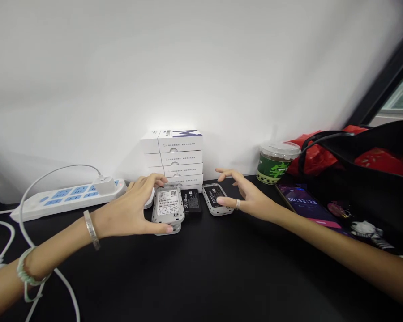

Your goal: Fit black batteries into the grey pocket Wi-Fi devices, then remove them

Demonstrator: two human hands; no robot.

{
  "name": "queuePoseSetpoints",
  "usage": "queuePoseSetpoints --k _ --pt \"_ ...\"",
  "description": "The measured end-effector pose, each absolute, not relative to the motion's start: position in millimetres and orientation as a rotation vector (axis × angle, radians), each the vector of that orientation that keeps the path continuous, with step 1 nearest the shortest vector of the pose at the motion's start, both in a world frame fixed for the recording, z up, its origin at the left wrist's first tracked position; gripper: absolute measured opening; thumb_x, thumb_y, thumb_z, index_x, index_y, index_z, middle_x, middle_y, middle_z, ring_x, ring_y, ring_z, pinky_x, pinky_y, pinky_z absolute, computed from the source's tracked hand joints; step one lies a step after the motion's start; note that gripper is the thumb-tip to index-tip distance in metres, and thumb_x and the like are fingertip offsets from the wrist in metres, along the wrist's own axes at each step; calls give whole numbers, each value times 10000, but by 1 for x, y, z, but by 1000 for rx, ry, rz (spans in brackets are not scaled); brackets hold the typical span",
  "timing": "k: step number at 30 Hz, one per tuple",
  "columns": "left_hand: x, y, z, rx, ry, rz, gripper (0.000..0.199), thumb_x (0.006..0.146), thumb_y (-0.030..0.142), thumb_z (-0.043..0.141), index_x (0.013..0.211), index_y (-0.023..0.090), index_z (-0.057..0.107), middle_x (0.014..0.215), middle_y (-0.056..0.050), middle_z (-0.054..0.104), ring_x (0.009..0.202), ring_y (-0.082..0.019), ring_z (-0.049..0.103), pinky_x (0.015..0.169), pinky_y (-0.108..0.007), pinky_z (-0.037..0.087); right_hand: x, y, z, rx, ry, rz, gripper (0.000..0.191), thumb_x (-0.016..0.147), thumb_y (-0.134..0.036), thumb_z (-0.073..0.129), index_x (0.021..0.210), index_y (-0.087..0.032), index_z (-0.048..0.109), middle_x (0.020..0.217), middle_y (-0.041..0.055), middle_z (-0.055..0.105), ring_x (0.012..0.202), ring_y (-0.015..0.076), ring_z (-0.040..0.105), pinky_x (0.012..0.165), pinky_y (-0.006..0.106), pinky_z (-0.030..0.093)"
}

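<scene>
My left hand [132, 208] spans a small stack of white pocket-sized electronic devices [168, 208], its thumb along their near side and its fingertips at the far edge. The top device lies with a printed label and barcodes facing up. Beside the stack, a black battery [191, 201] marked 3000mAh lies on the table. Farther right is another white device [217, 200] with a black battery seated in it. My right hand [246, 197] is over this device, fingers spread, the thumb above or touching the battery; contact there is unclear.
Several white boxes [183, 156] stand stacked against the wall. At left are a power strip [69, 197] with a plugged-in charger [104, 184] and white cables [22, 214]. To the right are a lidded drink cup [273, 167], a phone [302, 201] showing a timer, and a black bag [366, 192].
</scene>
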State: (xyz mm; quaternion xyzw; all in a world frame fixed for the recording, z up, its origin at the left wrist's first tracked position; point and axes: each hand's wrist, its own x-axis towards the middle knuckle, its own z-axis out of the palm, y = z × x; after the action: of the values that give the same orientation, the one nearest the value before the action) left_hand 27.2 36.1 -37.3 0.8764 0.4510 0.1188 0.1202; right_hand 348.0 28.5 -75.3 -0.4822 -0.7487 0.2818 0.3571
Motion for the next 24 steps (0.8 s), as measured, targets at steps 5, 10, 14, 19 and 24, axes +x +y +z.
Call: queuePoseSetpoints --k 5,10,14,19,24 --pt "32 30 -42 2505 1340 428 907 705 662 795 1357 270 302 1444 -137 456 1302 -418 505 1068 -636 430 315 1 -65 -1112 -1868 807 293 829 -408 737 1005 -268 550 1262 59 642 1088 242 607 937 389 485" --pt "52 2 -52 2532 1258 769 858 680 535 844 1296 282 303 1292 -97 464 1199 -363 543 961 -565 527 290 -3 -65 -1088 -1712 1132 396 829 -540 710 941 -252 463 814 -11 632 686 153 618 663 323 531" --pt "68 -24 -58 2641 1118 838 958 628 500 912 1305 295 266 1336 -120 433 1204 -373 541 917 -556 563 288 -9 -68 -1085 -1596 1341 543 768 -626 745 980 -274 390 763 -45 634 629 140 629 575 281 522" --pt "55 -25 -52 2614 1118 727 963 740 652 818 1431 322 235 1419 -112 450 1299 -368 517 1033 -559 528 312 -26 -88 -1159 -1507 1471 585 751 -585 796 1032 -287 379 735 -68 626 591 109 573 510 206 442" --pt "30 16 -47 2609 1229 557 680 876 635 676 1404 295 416 1456 -84 525 1330 -359 519 1128 -554 443 327 -40 -105 -1296 -1567 1417 492 832 -526 724 1079 -284 374 653 -117 530 434 66 422 370 168 252"
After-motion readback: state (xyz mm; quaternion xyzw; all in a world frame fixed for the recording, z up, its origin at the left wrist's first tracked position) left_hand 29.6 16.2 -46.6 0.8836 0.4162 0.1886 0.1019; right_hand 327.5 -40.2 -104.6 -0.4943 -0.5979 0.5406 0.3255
